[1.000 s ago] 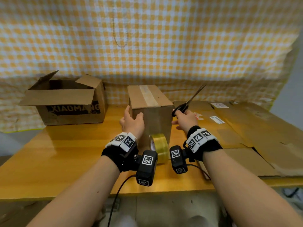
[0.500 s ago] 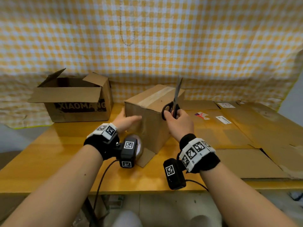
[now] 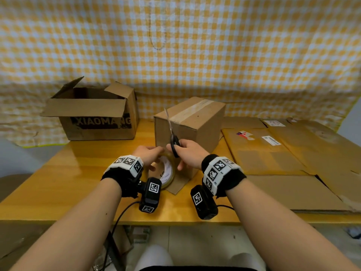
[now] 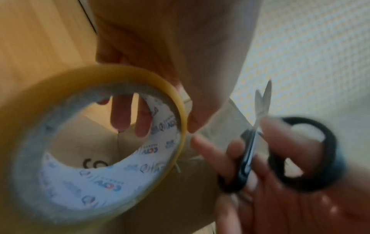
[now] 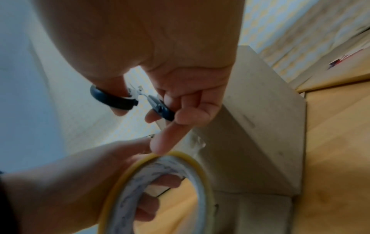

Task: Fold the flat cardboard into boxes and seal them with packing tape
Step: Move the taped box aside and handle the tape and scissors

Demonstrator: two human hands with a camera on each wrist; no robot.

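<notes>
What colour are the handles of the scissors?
Black. The scissors in the right hand show their looped handles best in the left wrist view.

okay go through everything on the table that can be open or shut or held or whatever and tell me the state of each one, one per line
Taped box: standing, top sealed with tape, one bottom flap sticking out.
Printed box: top flaps open.
Tape roll: held, fingers through its core.
Scissors: held, blades up and slightly apart.
Flat cardboard: unfolded, lying flat.
Left hand: grips the tape roll.
Right hand: grips the scissors, one finger touching the roll.
</notes>
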